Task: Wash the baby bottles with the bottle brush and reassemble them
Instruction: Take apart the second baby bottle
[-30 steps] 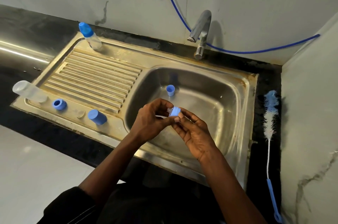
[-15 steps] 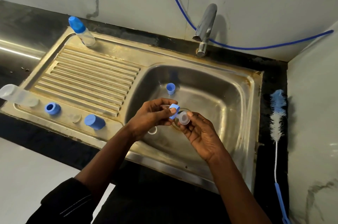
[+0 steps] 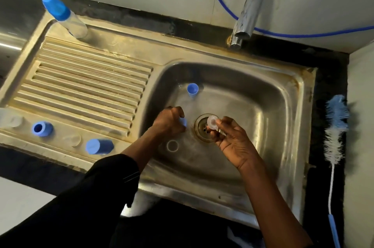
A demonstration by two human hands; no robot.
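Over the steel sink basin [image 3: 263, 94], my left hand [image 3: 170, 121] grips a small blue screw ring [image 3: 183, 121] low near the basin floor. My right hand [image 3: 232, 140] pinches a clear silicone teat [image 3: 212, 121] above the drain [image 3: 202, 126]. A blue cap [image 3: 192, 88] stands at the back of the basin, and a clear ring [image 3: 172, 146] lies on the basin floor near my left wrist. An assembled bottle with a blue cap [image 3: 64, 17] stands at the drainboard's back left. The bottle brush [image 3: 335, 132] lies on the counter right of the sink.
On the drainboard's front edge lie a clear bottle body [image 3: 10, 119], a blue ring [image 3: 41, 128], a clear teat [image 3: 73, 140] and a blue cap [image 3: 99, 146]. The tap [image 3: 251, 8] stands behind the basin, with a blue hose [image 3: 222, 2] along the wall.
My hands have pulled apart: the teat has come out of the blue ring. The left hand has lowered the ring toward the basin floor, and the right holds the teat over the drain.
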